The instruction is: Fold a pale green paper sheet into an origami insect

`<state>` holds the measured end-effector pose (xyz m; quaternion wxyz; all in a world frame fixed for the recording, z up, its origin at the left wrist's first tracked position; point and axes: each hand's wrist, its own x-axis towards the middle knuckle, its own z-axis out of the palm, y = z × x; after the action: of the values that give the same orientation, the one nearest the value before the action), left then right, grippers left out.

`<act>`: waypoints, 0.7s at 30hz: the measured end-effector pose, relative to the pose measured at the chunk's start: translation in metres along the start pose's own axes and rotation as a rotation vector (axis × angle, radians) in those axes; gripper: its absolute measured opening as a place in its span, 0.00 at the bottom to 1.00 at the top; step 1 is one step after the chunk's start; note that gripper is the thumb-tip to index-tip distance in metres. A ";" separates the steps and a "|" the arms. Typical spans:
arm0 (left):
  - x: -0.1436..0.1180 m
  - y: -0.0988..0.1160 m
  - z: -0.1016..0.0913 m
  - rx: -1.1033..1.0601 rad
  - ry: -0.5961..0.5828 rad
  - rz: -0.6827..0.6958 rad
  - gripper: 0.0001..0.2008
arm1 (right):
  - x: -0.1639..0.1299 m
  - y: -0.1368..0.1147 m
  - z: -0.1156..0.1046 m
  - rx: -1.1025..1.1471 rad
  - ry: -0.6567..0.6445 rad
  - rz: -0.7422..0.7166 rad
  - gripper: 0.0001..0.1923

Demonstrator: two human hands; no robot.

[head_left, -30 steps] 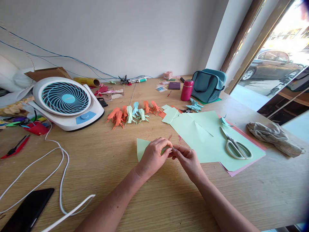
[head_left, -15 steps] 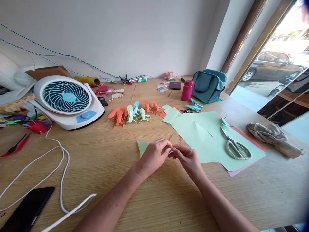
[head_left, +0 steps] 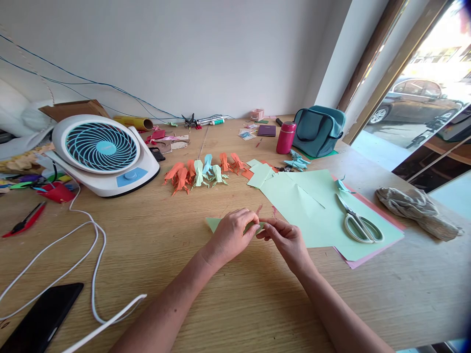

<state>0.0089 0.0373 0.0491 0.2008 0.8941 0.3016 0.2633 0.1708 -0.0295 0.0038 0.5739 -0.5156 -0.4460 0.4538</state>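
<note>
Fan [head_left: 103, 149], scissors [head_left: 358, 223], folded paper figures [head_left: 200, 175], flask [head_left: 285, 138] and bag [head_left: 318, 130] on the table [head_left: 235, 304].

- The small pale green paper sheet [head_left: 214, 223] is showing less beside the left hand [head_left: 231, 234] than a second ago: only a narrow pointed corner now.
- Both hands are sitting slightly higher.

Bright daylight from right; window [head_left: 430, 93] overexposed; soft shadows; wide-angle bending at edges; sharp focus centre.
</note>
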 end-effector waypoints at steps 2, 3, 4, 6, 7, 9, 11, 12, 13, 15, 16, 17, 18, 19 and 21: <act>0.000 0.000 -0.003 0.015 0.010 0.010 0.07 | 0.001 0.002 0.000 0.040 0.018 -0.002 0.16; 0.000 0.000 -0.004 0.028 0.014 0.014 0.07 | 0.002 0.003 0.000 0.056 0.026 -0.003 0.15; 0.000 0.000 -0.005 0.047 0.016 0.021 0.07 | 0.002 0.003 0.000 0.067 0.031 -0.005 0.15; 0.000 0.001 -0.008 0.098 0.012 0.042 0.06 | 0.002 0.002 0.000 0.076 0.036 -0.015 0.15; -0.001 0.002 -0.009 0.126 0.004 0.054 0.06 | 0.002 0.002 0.000 0.077 0.037 -0.020 0.15; -0.001 0.004 -0.011 0.179 -0.014 0.080 0.06 | 0.002 0.000 0.001 0.075 0.039 -0.030 0.16; -0.001 0.006 -0.012 0.224 -0.032 0.105 0.05 | 0.002 -0.001 0.001 0.065 0.040 -0.042 0.17; -0.001 0.007 -0.013 0.243 -0.039 0.114 0.05 | 0.001 -0.001 0.002 0.060 0.041 -0.054 0.16; -0.002 0.008 -0.014 0.259 -0.045 0.120 0.05 | 0.001 0.000 0.002 0.054 0.041 -0.071 0.16; -0.002 0.010 -0.015 0.280 -0.052 0.127 0.04 | 0.000 0.001 0.001 0.024 0.042 -0.127 0.13; -0.003 0.011 -0.016 0.287 -0.054 0.127 0.04 | -0.001 0.002 0.001 -0.012 0.042 -0.163 0.12; -0.003 0.012 -0.016 0.293 -0.057 0.128 0.04 | -0.002 0.002 0.001 -0.065 0.042 -0.203 0.10; -0.003 0.012 -0.017 0.300 -0.060 0.131 0.04 | -0.003 0.003 0.001 -0.131 0.041 -0.247 0.09; -0.004 0.013 -0.017 0.308 -0.066 0.135 0.04 | -0.004 0.003 0.000 -0.202 0.040 -0.292 0.08; -0.004 0.013 -0.018 0.329 -0.083 0.140 0.04 | -0.006 0.003 0.000 -0.325 0.038 -0.375 0.05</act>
<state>0.0010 0.0284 0.0690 0.0453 0.9439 0.2689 0.1864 0.1696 -0.0349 0.0009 0.5660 -0.5178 -0.5900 0.2519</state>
